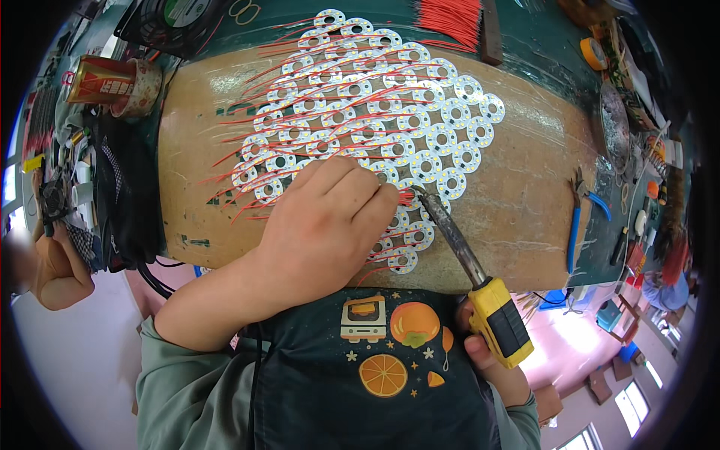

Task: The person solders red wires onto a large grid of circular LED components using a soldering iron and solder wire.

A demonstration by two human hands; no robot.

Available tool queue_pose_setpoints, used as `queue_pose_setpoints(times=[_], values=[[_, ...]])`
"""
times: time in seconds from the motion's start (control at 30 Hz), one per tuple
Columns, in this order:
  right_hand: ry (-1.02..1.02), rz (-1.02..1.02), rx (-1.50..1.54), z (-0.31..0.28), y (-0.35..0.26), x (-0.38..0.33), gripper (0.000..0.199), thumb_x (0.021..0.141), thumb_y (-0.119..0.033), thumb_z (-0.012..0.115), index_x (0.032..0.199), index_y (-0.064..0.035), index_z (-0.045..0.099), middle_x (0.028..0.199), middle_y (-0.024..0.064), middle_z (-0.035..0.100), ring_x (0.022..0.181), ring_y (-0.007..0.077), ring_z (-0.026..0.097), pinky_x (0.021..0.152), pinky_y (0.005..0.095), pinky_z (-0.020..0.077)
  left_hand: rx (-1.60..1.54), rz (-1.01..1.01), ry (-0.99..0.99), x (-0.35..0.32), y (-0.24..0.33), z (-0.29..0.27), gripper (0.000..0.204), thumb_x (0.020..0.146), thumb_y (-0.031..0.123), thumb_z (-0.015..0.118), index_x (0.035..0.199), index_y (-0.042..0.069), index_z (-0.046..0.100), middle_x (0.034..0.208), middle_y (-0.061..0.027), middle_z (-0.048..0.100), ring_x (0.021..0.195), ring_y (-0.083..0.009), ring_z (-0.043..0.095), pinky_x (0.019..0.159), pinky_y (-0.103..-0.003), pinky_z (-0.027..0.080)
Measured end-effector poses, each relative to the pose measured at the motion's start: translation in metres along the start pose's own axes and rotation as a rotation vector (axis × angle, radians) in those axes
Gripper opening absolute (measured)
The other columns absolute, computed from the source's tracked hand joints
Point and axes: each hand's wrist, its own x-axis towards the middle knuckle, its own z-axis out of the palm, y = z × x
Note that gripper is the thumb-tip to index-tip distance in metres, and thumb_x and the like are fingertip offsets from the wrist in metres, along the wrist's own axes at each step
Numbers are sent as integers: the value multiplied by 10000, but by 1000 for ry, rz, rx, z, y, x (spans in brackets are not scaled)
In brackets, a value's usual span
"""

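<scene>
Rows of white ring-shaped LED boards lie close together on a brown board, many with thin red wires running off to the left. My left hand reaches over the lower part of the rows, its fingers closed. Ends of a small bunch of red wires stick out at its fingertips; the rest is hidden by the hand. A soldering iron with a yellow and black handle is gripped in my right hand, partly hidden behind the handle. Its dark tip meets the LED boards right beside those wire ends.
A bundle of red wires lies at the far edge next to a dark bar. Blue-handled pliers rest on the right. At the left stand a red and gold can and a black fan. Another person sits at far left.
</scene>
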Motion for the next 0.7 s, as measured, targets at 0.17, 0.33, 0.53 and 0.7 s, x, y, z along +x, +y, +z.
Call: queue_pose_setpoints(times=[0.17,0.33,0.53,0.7], values=[[109,-62,-21,7,-4,4,457,851,-559,708,790,-117,610,712,64,583,637,319,591,550,402,430,-4,-11,-10,1,0,0,320,681,-20,703,997,28,690,889,-76,599,830,-257,620,739,-372,515],[111,-61,54,7,-5,5,465,849,-546,728,751,-112,596,683,62,576,609,299,586,541,393,427,-16,-20,-16,2,2,-1,316,684,-16,704,998,23,690,894,-83,604,842,-262,623,752,-376,520],[127,-12,243,5,-12,7,480,824,-514,774,741,-76,597,680,70,589,609,271,591,550,372,445,-27,-37,-32,2,2,-2,320,685,-15,706,1003,23,692,906,-91,616,856,-271,631,768,-383,527],[137,3,280,5,-13,5,491,814,-504,787,718,-72,576,668,73,567,601,272,569,559,369,436,-30,-37,-2,3,1,-2,314,690,-14,715,1000,37,698,903,-87,623,851,-276,634,770,-388,528]])
